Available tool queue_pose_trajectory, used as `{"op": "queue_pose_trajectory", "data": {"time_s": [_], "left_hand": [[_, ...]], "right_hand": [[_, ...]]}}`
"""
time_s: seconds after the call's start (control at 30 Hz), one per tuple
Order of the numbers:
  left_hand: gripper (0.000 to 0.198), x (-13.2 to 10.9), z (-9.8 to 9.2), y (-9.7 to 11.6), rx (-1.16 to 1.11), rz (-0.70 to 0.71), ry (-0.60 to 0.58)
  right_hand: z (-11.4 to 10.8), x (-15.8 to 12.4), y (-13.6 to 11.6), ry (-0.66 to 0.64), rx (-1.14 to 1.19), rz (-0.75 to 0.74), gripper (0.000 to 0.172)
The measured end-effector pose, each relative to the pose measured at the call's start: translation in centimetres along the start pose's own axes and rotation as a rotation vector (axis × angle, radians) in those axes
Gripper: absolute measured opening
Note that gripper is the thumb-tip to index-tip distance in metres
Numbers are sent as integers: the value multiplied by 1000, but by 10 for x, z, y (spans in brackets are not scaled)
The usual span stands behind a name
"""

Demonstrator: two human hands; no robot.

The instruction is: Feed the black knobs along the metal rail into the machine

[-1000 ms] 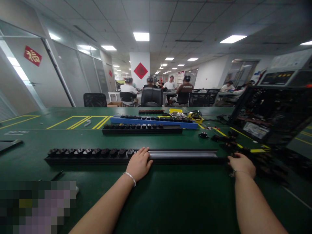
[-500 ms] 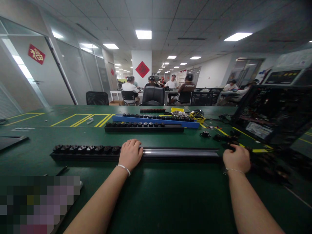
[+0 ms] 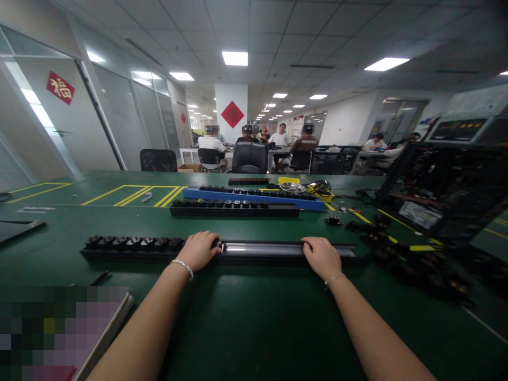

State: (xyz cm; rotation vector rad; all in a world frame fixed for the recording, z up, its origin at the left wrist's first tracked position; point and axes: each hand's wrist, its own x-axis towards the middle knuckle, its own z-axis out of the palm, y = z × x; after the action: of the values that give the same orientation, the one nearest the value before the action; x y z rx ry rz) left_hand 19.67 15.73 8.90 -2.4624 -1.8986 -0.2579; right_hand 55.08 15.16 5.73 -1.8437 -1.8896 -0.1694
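Note:
A long black rail [image 3: 273, 260] with a shiny metal channel lies across the green table in front of me. Several small black components with shiny tops [image 3: 147, 242] sit in a row along its left half. My left hand [image 3: 200, 250] is closed over the right end of that row, where a bit of a small dark part shows by the fingertips. Over the bare channel, toward the rail's right end, my right hand [image 3: 322, 256] curls with bent fingers. Whatever sits under those fingers is hidden.
Behind lie another black rail [image 3: 234, 211] and a blue rail [image 3: 254, 198], both with components. Loose dark parts [image 3: 420, 262] are heaped at right, near an open black computer case [image 3: 428, 185]. A pixelated flat object [image 3: 79, 338] lies front left. People [image 3: 212, 143] sit farther back.
My right hand has moved left from beyond the rail's right end onto the channel. My left hand has shifted slightly left along the row. The rail stays in place.

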Motion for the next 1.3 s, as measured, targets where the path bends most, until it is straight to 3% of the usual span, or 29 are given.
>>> {"op": "queue_pose_trajectory", "data": {"time_s": [0.7, 1.0, 1.3], "left_hand": [[30, -1, 2, 9, 9, 59, 57], [31, -1, 5, 17, 22, 99, 80], [31, 0, 9, 21, 56, 127, 121]], "right_hand": [[-2, 1, 0, -40, 17, 30, 33], [2, -1, 0, 74, -32, 17, 24], [-7, -3, -6, -111, -64, 47, 33]]}}
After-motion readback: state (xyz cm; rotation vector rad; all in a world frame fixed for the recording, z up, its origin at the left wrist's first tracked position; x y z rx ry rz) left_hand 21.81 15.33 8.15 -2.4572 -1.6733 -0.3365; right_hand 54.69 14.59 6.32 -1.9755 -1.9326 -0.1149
